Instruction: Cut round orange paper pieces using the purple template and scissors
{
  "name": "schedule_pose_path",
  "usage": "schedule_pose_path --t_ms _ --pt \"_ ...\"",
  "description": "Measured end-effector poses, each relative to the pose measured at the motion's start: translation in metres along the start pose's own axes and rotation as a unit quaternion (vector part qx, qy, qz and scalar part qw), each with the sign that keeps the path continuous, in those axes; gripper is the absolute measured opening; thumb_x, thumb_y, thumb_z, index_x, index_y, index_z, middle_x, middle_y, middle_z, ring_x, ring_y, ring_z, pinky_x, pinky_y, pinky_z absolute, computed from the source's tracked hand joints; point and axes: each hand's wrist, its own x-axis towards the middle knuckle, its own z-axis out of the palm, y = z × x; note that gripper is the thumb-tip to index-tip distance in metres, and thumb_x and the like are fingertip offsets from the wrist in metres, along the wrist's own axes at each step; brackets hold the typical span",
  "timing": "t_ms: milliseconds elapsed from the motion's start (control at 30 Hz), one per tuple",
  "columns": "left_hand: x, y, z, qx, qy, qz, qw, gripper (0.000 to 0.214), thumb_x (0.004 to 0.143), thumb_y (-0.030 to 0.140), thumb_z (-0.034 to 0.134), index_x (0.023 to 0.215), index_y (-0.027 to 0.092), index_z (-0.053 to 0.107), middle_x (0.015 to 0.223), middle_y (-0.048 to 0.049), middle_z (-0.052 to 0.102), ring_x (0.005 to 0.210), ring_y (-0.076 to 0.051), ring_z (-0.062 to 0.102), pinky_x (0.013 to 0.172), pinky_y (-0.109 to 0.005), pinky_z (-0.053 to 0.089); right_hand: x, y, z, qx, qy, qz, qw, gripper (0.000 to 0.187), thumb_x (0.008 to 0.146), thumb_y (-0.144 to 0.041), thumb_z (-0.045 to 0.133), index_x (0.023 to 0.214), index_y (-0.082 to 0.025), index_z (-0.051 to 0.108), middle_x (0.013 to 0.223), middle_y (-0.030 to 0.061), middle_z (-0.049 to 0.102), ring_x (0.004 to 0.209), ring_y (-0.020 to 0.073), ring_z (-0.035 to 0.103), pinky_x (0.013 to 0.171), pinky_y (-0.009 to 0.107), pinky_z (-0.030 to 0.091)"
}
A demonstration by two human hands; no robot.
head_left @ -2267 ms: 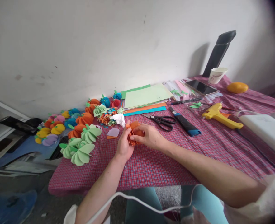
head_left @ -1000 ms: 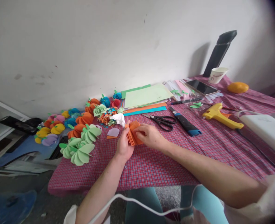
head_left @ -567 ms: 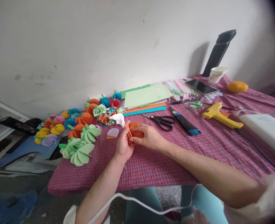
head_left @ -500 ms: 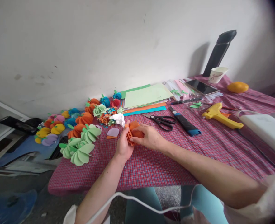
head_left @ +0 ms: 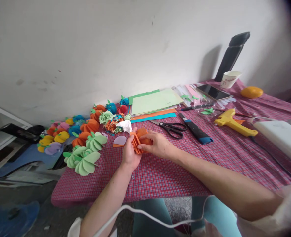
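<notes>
We see the fanned orange paper (head_left: 136,144) held between both hands above the worktop (head_left: 175,179). The grip of the left hand (head_left: 130,155) closes around its left side; that of the right hand (head_left: 159,144) pinches its right side between thumb and fingers. Just beyond, we note black scissors (head_left: 167,126) and a white tissue (head_left: 126,126); farther left, paper pumpkins (head_left: 96,142); farther right, a yellow glue gun (head_left: 230,122).

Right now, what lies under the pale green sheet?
Below the pale green sheet, orange paper and blue paper show in front, darker green paper behind; the rest is covered.
</notes>
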Motion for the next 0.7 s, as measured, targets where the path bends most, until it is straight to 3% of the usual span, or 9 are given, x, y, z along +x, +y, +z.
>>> schedule_pose_path --t_ms 167,367,533,700 --pt "0.000 0.000 0.000 -0.005 -0.009 -0.003 1.000 0.049 0.082 0.031 0.045 0.130 0.025 0.041 0.116 -0.0051 0.060 0.104 -0.018 0.057 0.087 -0.031 0.045 -0.001 0.002 0.000 -0.023 0.013 -0.008 1.000 0.015 0.078 -0.020 0.054 0.083 -0.015 0.067 0.074 0.0028 0.057 0.065 0.0118 0.051 0.059 0.022 0.037" --pt "0.000 0.000 0.004 -0.007 0.003 0.001 1.000 0.048 0.083 0.029 0.044 0.131 0.023 0.041 0.115 -0.0056 0.062 0.103 -0.018 0.057 0.088 -0.030 0.044 0.000 0.005 0.002 -0.025 0.023 0.000 0.999 0.019 0.078 -0.014 0.048 0.065 -0.013 0.061 0.070 0.0026 0.056 0.060 0.0090 0.049 0.056 0.020 0.034" --pt "0.001 -0.002 0.003 -0.014 0.005 0.002 1.000 0.047 0.082 0.029 0.045 0.129 0.023 0.043 0.116 -0.0057 0.061 0.101 -0.018 0.058 0.087 -0.031 0.044 0.000 0.008 0.004 -0.005 0.040 0.009 0.999 0.010 0.075 -0.014 0.052 0.078 -0.015 0.061 0.071 0.0004 0.059 0.059 0.0091 0.049 0.055 0.019 0.033" --pt "0.002 -0.001 0.003 -0.020 0.016 0.002 1.000 0.043 0.083 0.028 0.045 0.125 0.023 0.047 0.116 -0.0049 0.061 0.101 -0.017 0.058 0.087 -0.029 0.044 -0.001 0.011 0.007 0.013 0.052 0.026 0.998 0.028 0.073 -0.012 0.051 0.100 -0.019 0.056 0.076 -0.0008 0.061 0.060 0.0101 0.051 0.055 0.019 0.035"
